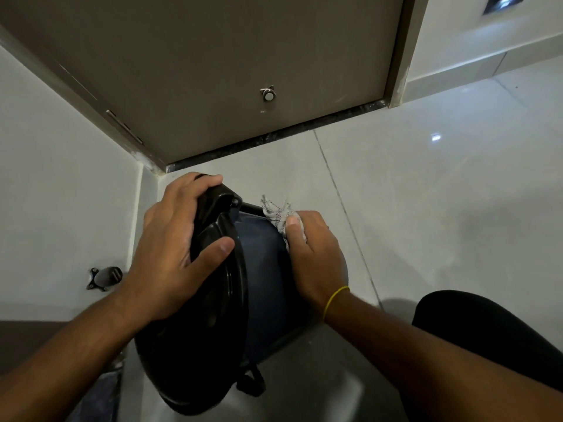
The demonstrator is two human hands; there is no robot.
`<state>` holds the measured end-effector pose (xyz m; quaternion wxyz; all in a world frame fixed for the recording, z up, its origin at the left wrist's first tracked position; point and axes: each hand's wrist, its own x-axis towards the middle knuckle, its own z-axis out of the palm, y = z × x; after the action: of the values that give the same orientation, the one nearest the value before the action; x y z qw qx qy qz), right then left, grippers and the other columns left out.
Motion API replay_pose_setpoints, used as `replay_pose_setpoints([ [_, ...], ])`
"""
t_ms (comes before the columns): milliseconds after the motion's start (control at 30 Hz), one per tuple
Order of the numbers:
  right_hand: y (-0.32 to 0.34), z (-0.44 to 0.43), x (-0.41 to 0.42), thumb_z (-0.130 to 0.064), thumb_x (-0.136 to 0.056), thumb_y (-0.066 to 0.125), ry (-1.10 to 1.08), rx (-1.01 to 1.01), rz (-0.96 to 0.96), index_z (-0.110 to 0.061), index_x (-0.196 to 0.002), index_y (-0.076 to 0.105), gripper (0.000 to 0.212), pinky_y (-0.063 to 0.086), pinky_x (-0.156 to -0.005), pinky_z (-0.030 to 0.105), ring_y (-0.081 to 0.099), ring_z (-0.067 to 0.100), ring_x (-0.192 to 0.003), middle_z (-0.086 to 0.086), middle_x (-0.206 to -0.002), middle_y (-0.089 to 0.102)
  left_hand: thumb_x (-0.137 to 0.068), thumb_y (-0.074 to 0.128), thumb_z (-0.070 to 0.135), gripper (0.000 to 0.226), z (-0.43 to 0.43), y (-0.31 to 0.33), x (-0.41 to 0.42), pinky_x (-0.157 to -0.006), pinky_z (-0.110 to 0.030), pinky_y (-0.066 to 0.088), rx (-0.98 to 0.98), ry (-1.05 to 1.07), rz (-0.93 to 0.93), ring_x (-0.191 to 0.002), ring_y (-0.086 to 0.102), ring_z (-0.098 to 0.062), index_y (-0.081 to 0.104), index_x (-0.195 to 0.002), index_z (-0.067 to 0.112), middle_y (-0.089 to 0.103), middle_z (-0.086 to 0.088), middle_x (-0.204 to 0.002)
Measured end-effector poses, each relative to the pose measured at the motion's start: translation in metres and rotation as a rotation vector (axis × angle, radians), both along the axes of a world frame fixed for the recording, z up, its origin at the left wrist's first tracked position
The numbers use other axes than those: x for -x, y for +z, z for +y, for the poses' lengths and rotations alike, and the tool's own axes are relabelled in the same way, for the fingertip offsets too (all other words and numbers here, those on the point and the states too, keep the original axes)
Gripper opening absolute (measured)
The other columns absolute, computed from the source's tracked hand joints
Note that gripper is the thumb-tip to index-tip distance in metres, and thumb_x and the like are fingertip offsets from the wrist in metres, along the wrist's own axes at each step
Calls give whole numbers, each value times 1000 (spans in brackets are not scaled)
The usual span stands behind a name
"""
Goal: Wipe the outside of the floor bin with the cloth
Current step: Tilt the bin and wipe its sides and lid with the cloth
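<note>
The floor bin (262,275) has a dark blue body and a black lid (195,354), and it is tilted over on the tiled floor in the corner. My left hand (173,248) grips the lid's hinge end at the top, thumb pressed on the lid. My right hand (313,257) presses a grey-white checked cloth (275,213) against the upper right side of the blue body. A frayed end of the cloth sticks out beyond my fingers. The bin's far side and base are hidden.
A brown door (228,71) with a door stop (268,94) stands closed just behind the bin. A white wall (61,178) with a black floor-level fitting (105,277) runs on the left. My knee in black (493,336) is at the right. Glossy floor tiles (441,193) spread to the right.
</note>
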<state>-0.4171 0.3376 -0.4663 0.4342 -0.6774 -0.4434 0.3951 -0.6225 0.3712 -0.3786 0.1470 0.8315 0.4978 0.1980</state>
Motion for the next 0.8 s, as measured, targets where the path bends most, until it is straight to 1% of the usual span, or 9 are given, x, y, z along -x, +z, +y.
replay_pose_setpoints([
  [100, 21, -7, 8, -32, -112, 39, 45, -73, -89, -18, -99, 66, 33, 50, -97, 49, 60, 28, -105, 3, -113, 66, -95, 27, 92, 90, 0, 2, -3, -121, -67, 39, -3, -39, 9, -145, 31, 18, 37, -163, 33, 35, 29, -153],
  [233, 50, -12, 27, -44, -107, 33, 109, -213, -54, -28, -81, 51, 35, 50, -93, 52, 55, 20, -98, -4, -103, 55, -96, 27, 91, 91, 2, 1, -6, -118, -61, 41, -19, -50, 23, -144, 30, 20, 38, -162, 30, 34, 32, -153],
  [300, 50, -11, 22, -46, -106, 33, 180, -224, -146, -26, -90, 60, 37, 49, -96, 52, 56, 19, -102, -6, -108, 55, -96, 27, 92, 92, 3, 0, -6, -118, -57, 41, -24, -46, 10, -144, 31, 20, 39, -162, 29, 36, 26, -153],
  [367, 40, -11, 10, -45, -108, 36, 223, -229, -227, -23, -101, 67, 39, 49, -95, 50, 58, 22, -102, -4, -111, 60, -95, 28, 92, 90, 2, 1, -7, -119, -56, 39, -13, -50, 8, -145, 30, 20, 38, -162, 32, 34, 28, -155],
  [433, 24, -11, -5, -41, -109, 42, 194, -153, -293, -18, -100, 70, 38, 50, -92, 50, 62, 30, -102, 2, -112, 65, -95, 28, 92, 89, 0, 1, -8, -121, -61, 39, 1, -56, 14, -145, 30, 19, 37, -162, 34, 36, 24, -157],
  [500, 9, -7, -21, -36, -110, 46, 165, 25, -336, -15, -97, 70, 35, 50, -95, 50, 63, 37, -109, 8, -116, 65, -95, 28, 92, 89, -1, 2, -12, -122, -65, 39, 5, -56, 15, -145, 30, 19, 37, -162, 34, 38, 18, -158],
  [600, 2, 2, -32, -35, -108, 51, 119, 169, -176, -10, -92, 66, 33, 47, -104, 51, 60, 35, -115, 9, -117, 63, -95, 25, 93, 93, -2, 1, -15, -122, -64, 38, -7, -40, 8, -146, 28, 19, 38, -162, 31, 42, 12, -161],
  [700, 15, 2, -16, -37, -105, 55, 87, 87, -106, -3, -86, 63, 40, 48, -100, 48, 59, 33, -107, 7, -108, 61, -95, 26, 93, 92, -3, -1, -12, -122, -59, 37, -18, -46, -1, -148, 28, 19, 37, -162, 31, 34, 30, -159],
  [800, 31, -6, -1, -37, -104, 56, 91, 4, -103, -7, -72, 54, 44, 45, -90, 42, 55, 29, -100, 5, -99, 58, -97, 30, 90, 88, -8, -2, -7, -119, -55, 38, -32, -80, 0, -149, 29, 16, 37, -162, 30, 26, 39, -158],
])
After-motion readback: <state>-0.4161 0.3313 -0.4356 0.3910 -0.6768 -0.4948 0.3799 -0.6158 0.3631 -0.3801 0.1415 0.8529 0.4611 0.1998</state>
